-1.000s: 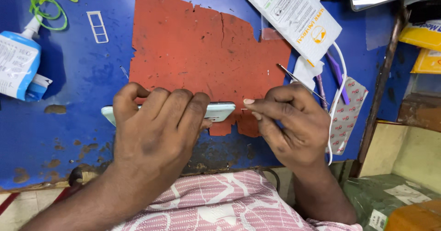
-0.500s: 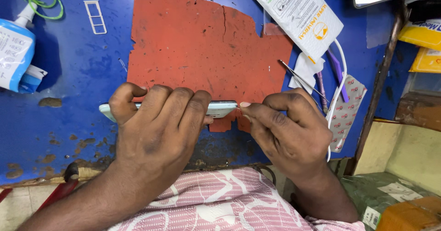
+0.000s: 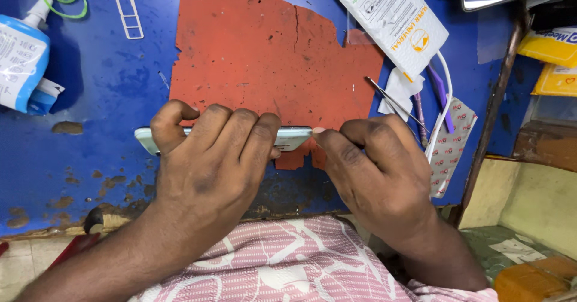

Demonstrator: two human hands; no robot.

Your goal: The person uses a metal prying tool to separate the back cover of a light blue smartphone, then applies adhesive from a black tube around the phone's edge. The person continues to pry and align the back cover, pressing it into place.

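We see a blue worktable with a torn red mat across its far middle. At the mat's near edge, our left hand curls its fingers closed around a pale green phone held on edge. Our right hand pinches its fingertips shut at the phone's right end. Tweezers lie just beyond.

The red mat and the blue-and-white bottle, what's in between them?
In the head view, only bare blue tabletop with a small white frame lies between the red mat and the bottle.
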